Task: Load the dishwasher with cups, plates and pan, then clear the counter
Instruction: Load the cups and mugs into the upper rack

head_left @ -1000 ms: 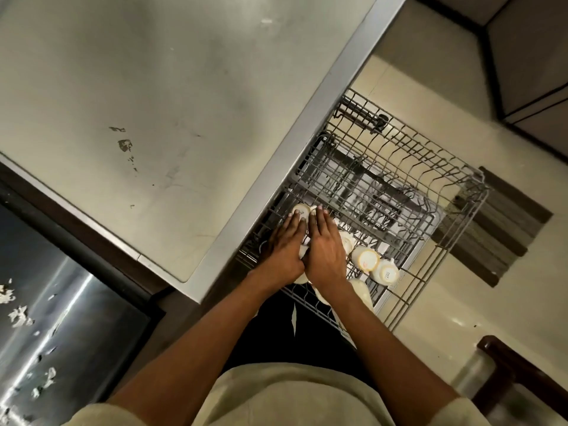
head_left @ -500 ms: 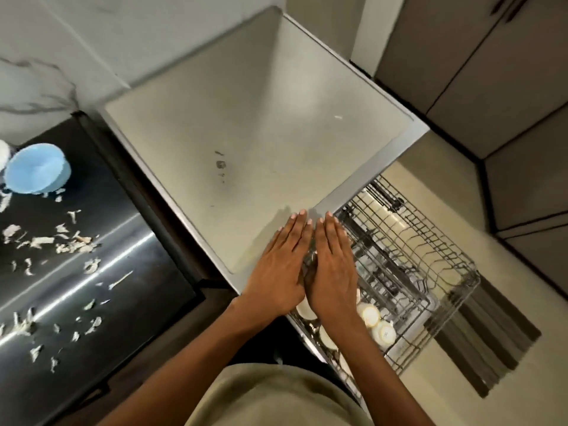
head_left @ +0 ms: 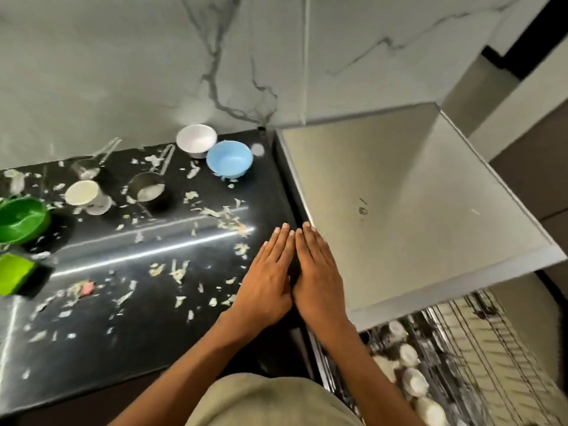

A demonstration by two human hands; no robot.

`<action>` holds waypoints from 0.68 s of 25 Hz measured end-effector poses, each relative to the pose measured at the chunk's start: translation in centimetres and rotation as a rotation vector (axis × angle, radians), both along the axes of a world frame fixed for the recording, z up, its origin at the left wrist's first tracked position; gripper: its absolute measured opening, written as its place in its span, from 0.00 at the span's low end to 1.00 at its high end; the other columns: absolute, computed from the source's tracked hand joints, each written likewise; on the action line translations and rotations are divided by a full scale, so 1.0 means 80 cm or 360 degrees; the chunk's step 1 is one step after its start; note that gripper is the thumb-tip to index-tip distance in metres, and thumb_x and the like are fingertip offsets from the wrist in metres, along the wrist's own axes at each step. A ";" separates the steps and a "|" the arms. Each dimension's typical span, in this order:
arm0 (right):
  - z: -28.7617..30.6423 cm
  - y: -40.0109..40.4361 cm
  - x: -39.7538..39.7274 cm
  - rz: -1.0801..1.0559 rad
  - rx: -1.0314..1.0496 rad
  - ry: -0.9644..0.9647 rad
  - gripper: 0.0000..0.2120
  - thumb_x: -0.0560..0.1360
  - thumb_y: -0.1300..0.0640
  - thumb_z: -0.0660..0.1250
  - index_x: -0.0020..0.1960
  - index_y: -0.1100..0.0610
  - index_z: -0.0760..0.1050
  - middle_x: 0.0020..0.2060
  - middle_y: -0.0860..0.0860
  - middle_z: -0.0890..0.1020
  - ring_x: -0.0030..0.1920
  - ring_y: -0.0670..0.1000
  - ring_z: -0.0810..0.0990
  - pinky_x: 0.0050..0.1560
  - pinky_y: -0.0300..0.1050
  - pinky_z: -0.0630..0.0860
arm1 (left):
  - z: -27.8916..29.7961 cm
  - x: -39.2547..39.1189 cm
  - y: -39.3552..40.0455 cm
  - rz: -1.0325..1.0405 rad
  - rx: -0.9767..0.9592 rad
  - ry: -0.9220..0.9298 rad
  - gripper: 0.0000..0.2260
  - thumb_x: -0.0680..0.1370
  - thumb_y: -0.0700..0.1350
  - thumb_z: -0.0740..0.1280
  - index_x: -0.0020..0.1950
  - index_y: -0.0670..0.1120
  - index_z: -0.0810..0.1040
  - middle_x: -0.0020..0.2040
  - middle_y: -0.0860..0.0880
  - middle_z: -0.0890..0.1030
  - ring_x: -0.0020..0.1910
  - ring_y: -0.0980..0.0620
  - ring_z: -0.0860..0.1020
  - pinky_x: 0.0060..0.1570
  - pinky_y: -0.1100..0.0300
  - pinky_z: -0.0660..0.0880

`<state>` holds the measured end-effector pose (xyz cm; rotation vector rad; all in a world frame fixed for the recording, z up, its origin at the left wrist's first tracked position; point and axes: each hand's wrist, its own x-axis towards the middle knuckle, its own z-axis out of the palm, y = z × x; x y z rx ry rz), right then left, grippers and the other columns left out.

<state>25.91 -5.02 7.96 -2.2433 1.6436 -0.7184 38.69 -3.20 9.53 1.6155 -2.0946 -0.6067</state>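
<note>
Hovering flat, left hand [head_left: 266, 279] and right hand [head_left: 318, 276] point toward the wall.

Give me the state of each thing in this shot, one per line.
Left hand: open, flat, holding nothing.
Right hand: open, flat, beside the left.
Wire dishwasher rack: pulled out, white cups loaded.
Round blue bowl: upright, empty.
Glossy black counter: littered with scraps.

The single head-worn camera looked steeply down from above the black counter [head_left: 147, 272], close over it, facing the marble wall [head_left: 123, 72] behind it. Right of the counter it caught the steel top [head_left: 415, 210] and dishwasher rack [head_left: 461, 364].
</note>
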 end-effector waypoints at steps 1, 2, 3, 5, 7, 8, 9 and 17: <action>0.003 -0.004 0.030 0.0062 -0.0007 -0.0005 0.33 0.73 0.67 0.62 0.78 0.61 0.64 0.79 0.55 0.63 0.79 0.51 0.58 0.78 0.50 0.57 | -0.001 0.031 -0.001 0.0051 -0.0013 0.0006 0.37 0.73 0.41 0.58 0.82 0.44 0.48 0.82 0.47 0.46 0.80 0.54 0.41 0.79 0.51 0.48; 0.005 -0.008 0.060 0.0123 -0.0009 -0.0013 0.33 0.72 0.67 0.60 0.78 0.61 0.64 0.78 0.55 0.63 0.79 0.52 0.59 0.78 0.51 0.58 | -0.003 0.061 -0.001 0.0099 -0.0030 0.0007 0.37 0.74 0.40 0.59 0.81 0.43 0.49 0.82 0.46 0.46 0.80 0.54 0.41 0.79 0.51 0.48; 0.005 -0.012 0.085 0.0177 -0.0007 -0.0020 0.34 0.71 0.67 0.59 0.78 0.61 0.64 0.78 0.56 0.64 0.79 0.52 0.59 0.78 0.52 0.58 | -0.005 0.086 -0.001 0.0140 -0.0054 0.0010 0.37 0.74 0.40 0.60 0.81 0.43 0.50 0.82 0.46 0.47 0.80 0.54 0.42 0.79 0.52 0.48; 0.006 -0.017 0.135 0.0281 0.0006 -0.0018 0.34 0.71 0.68 0.59 0.78 0.62 0.64 0.78 0.56 0.64 0.79 0.52 0.59 0.79 0.52 0.57 | -0.005 0.133 0.001 0.0220 -0.0096 0.0018 0.36 0.74 0.39 0.61 0.81 0.42 0.52 0.81 0.46 0.49 0.80 0.55 0.43 0.79 0.55 0.47; 0.009 -0.022 0.181 0.0386 0.0025 -0.0010 0.35 0.70 0.70 0.64 0.78 0.62 0.64 0.77 0.56 0.65 0.79 0.53 0.61 0.79 0.52 0.58 | -0.005 0.177 0.002 0.0324 -0.0112 0.0048 0.36 0.73 0.39 0.60 0.81 0.43 0.52 0.81 0.47 0.49 0.80 0.58 0.42 0.78 0.59 0.44; 0.010 -0.026 0.202 0.0432 0.0023 0.0001 0.36 0.69 0.71 0.66 0.77 0.62 0.65 0.77 0.57 0.66 0.78 0.54 0.62 0.78 0.53 0.59 | -0.008 0.197 0.003 0.0380 -0.0108 0.0054 0.37 0.73 0.38 0.60 0.81 0.43 0.51 0.81 0.47 0.48 0.79 0.59 0.41 0.78 0.60 0.43; 0.010 -0.031 0.221 0.0473 0.0023 0.0025 0.37 0.68 0.71 0.68 0.77 0.62 0.65 0.76 0.57 0.67 0.78 0.54 0.63 0.78 0.53 0.60 | -0.012 0.215 0.003 0.0432 -0.0089 0.0053 0.37 0.73 0.38 0.61 0.81 0.44 0.50 0.81 0.48 0.47 0.79 0.59 0.40 0.78 0.59 0.42; 0.009 -0.085 0.346 0.0819 0.0027 0.0253 0.37 0.70 0.71 0.66 0.78 0.62 0.63 0.77 0.58 0.64 0.78 0.55 0.61 0.79 0.49 0.54 | -0.033 0.345 -0.021 0.0911 -0.0007 0.0156 0.39 0.74 0.34 0.64 0.81 0.43 0.49 0.81 0.46 0.46 0.81 0.51 0.44 0.79 0.51 0.47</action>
